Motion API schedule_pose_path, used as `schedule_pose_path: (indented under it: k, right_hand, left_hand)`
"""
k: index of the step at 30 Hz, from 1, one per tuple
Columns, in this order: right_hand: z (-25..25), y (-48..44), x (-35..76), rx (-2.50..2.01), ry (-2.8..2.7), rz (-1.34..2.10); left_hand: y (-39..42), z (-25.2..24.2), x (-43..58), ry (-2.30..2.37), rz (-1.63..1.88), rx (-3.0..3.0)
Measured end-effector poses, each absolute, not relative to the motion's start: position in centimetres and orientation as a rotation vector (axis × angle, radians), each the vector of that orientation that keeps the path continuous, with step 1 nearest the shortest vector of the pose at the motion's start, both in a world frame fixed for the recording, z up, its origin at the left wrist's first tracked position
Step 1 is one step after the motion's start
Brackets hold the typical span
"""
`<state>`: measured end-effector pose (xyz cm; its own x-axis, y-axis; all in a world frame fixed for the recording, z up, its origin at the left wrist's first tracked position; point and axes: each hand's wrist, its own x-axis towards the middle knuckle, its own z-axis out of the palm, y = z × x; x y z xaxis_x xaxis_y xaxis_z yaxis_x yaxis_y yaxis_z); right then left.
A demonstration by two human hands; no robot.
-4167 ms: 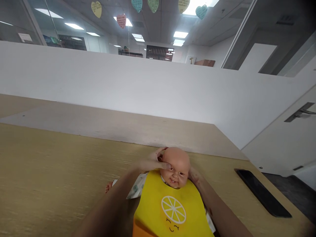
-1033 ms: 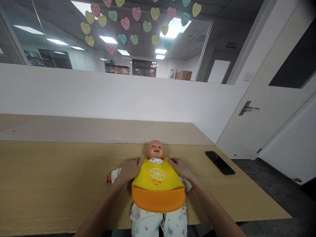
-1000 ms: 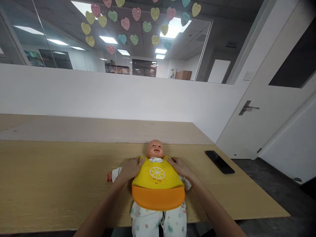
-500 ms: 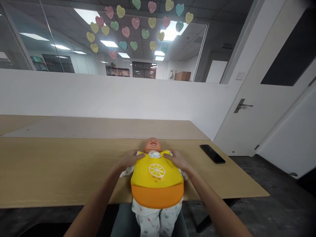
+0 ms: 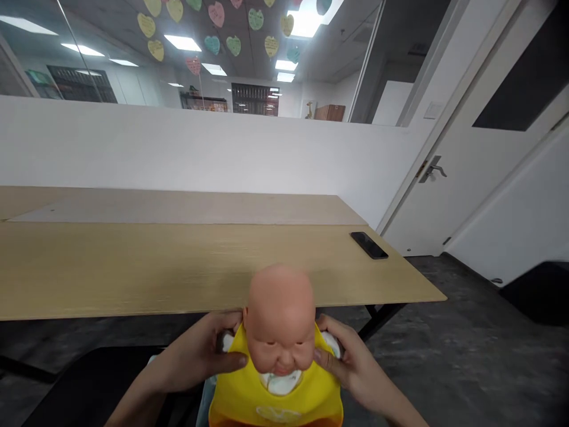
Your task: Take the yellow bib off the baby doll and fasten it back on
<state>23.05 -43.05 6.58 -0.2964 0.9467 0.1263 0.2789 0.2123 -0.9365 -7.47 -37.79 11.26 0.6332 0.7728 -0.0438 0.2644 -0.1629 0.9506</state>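
A baby doll (image 5: 281, 314) with a bald head is upright close in front of me, below the table's near edge. Around its neck sits a yellow bib (image 5: 240, 391), over white clothing that shows at the collar and shoulders. My left hand (image 5: 208, 347) grips the doll's shoulder on the left, thumb pressed on the bib. On the other side, my right hand (image 5: 347, 359) clasps the other shoulder, its thumb beside the doll's cheek. The doll's lower body falls outside the view.
A wooden table (image 5: 133, 267) stretches ahead, with a black phone (image 5: 368, 245) near its right end. A black chair (image 5: 89, 391) is at lower left. Behind the table rises a white wall with a window, and a door (image 5: 471, 184) stands to the right.
The doll, lying back on the table before, is now raised upright and nearer to me, held by both hands at the shoulders. The view has tilted down.
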Motion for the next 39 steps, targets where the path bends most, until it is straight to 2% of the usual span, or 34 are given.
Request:
schedule_pose_path:
  k: [6,13,22,32,39]
  right_hand:
    - [5.3,-46.8,25.2,-1.157,-1.787,1.371]
    - [4.7,-44.8,26.8,-0.598,-1.659,1.849]
    - [2.4,-43.3,21.6,-0.816,-1.167,1.803]
    - [4.6,-41.6,19.4,-0.765,-1.584,1.599]
    - [4.6,-41.3,19.4,-0.912,-1.776,1.558]
  left_hand:
    - [-42.4,9.4,-6.7,0.862,0.427,1.527]
    - [-44.6,9.4,-5.4,0.834,0.359,1.393]
    - [-44.2,4.6,-3.4,0.767,0.398,1.137]
    - [-43.4,2.7,-2.9,0.739,0.559,0.797]
    - [-43.5,2.6,-2.8,0.755,0.630,0.960]
